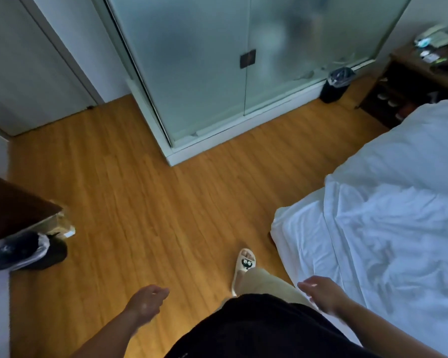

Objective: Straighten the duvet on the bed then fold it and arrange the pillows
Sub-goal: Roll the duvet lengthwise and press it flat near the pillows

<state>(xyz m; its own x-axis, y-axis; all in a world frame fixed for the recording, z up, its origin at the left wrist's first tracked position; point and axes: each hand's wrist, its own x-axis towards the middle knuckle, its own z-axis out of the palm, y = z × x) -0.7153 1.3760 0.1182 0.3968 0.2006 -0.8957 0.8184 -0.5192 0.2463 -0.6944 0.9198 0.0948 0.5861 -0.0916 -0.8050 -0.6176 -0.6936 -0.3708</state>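
Observation:
A white, wrinkled duvet (398,215) covers the bed on the right, and the bed's near corner (290,228) is draped in white sheet. My left hand (145,302) hangs over the wooden floor at the bottom centre, fingers loosely curled and holding nothing. My right hand (321,293) hovers beside the bed's near edge, fingers apart and empty; whether it touches the duvet I cannot tell. No pillows are in view. My slippered foot (245,267) stands between the hands.
A frosted glass enclosure (217,73) on a white base stands ahead. A black bin (335,85) sits by a dark nightstand (419,81) at the back right. A dark wooden unit (13,208) and a black bag (29,251) sit at the left. Wooden floor (140,189) lies between them.

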